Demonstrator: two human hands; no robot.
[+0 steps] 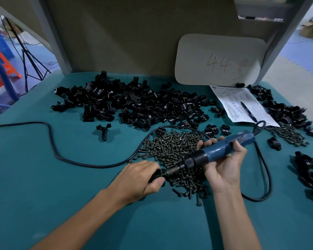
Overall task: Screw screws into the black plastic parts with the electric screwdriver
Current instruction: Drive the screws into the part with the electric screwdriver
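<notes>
Head view: by the screw pile point(170, 147), my left hand point(139, 177) grips a black part point(156, 175) so it cannot spin; my right hand point(224, 168) grips the electric screwdriver point(218, 150).

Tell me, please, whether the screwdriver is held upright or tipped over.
Tipped well over: the right hand holds the screwdriver with its tip pointing left into the black part that the left hand grips.

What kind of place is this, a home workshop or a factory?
Probably a factory assembly bench. Heaps of identical black plastic parts and a screw pile lie on the green table, the right hand holds a corded electric screwdriver, and a printed sheet with a pen lies nearby.
</notes>
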